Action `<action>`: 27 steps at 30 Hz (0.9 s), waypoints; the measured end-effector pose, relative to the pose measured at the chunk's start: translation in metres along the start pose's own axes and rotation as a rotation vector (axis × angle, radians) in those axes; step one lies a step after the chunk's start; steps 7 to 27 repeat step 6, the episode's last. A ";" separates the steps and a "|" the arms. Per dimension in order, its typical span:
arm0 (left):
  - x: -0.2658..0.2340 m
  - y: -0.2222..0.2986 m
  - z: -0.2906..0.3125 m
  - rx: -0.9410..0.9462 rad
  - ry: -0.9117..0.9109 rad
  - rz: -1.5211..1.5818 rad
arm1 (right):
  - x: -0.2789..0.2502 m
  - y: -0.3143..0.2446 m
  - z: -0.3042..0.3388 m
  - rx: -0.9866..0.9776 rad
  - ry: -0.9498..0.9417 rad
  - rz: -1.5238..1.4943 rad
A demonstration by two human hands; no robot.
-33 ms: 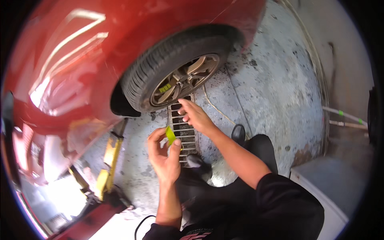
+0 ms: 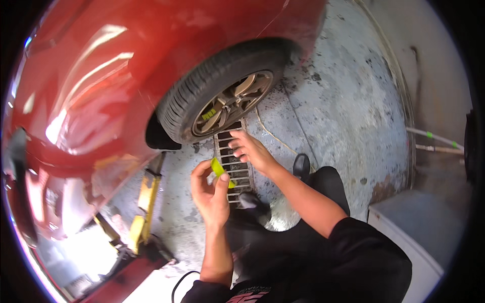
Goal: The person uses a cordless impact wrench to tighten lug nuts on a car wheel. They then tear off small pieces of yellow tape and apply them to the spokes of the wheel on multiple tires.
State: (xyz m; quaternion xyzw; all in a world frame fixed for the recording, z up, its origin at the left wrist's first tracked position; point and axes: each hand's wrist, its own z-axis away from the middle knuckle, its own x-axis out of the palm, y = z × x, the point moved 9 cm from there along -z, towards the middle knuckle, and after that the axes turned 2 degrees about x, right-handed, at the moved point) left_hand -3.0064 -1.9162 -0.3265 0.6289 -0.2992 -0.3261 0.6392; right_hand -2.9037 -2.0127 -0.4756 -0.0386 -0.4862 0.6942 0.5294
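Observation:
My left hand (image 2: 209,194) pinches a small yellow-green strip (image 2: 218,167), perhaps tape, between thumb and fingers. Just beyond and to its right, my right hand (image 2: 250,151) is open and holds nothing, with its fingers slightly bent and apart. Both hands are above a metal floor grate (image 2: 231,158), near the lower edge of a car wheel (image 2: 233,103) with bronze-coloured spokes and a black tire (image 2: 177,103). On the rim, short yellow-green pieces (image 2: 208,114) show in the same colour as the strip. Neither hand touches the wheel.
A red car body (image 2: 116,86) fills the upper left. Yellow lift arm parts (image 2: 145,202) stand on the left under it. A thin cord (image 2: 273,135) crosses the stained grey floor (image 2: 348,101). A pale box-like surface (image 2: 409,227) is at the lower right, beside the wall.
The view has shifted slightly. My right hand sits a little farther from the wheel rim, and the strip in my left hand has turned a little.

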 end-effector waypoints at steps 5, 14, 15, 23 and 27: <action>0.092 0.063 0.021 -0.406 0.074 0.667 | 0.031 -0.055 0.174 0.221 0.083 -0.626; 0.118 0.070 0.027 -0.409 0.016 0.589 | 0.031 -0.075 0.196 0.133 0.055 -0.751; 0.118 0.070 0.027 -0.409 0.016 0.589 | 0.031 -0.075 0.196 0.133 0.055 -0.751; 0.118 0.070 0.027 -0.409 0.016 0.589 | 0.031 -0.075 0.196 0.133 0.055 -0.751; 0.118 0.070 0.027 -0.409 0.016 0.589 | 0.031 -0.075 0.196 0.133 0.055 -0.751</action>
